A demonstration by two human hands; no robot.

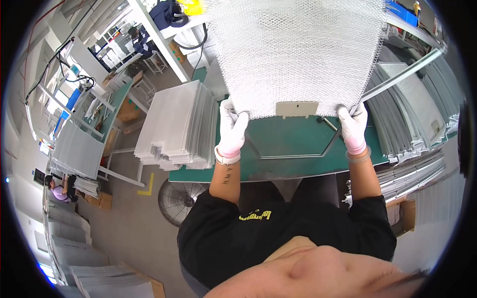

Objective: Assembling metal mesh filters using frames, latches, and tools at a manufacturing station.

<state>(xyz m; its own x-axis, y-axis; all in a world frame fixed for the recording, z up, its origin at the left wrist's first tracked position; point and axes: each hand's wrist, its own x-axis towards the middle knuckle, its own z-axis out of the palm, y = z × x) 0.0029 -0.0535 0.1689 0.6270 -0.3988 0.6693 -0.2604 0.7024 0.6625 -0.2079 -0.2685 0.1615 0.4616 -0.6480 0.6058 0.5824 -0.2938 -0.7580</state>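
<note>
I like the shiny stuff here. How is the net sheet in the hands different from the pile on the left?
The mesh sheet is one piece, held up at its lower corners by the left hand and right hand; the stack of panels is many sheets lying flat, untouched. The sheet shows an open net; the stack shows mostly layered edges. Both look silvery white.

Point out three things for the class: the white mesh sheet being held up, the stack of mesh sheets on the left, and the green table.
white mesh sheet [298,54], head view, middle of the mesh.
stack of mesh sheets [176,124], head view, top sheet.
green table [293,139], head view, bare top.
</note>
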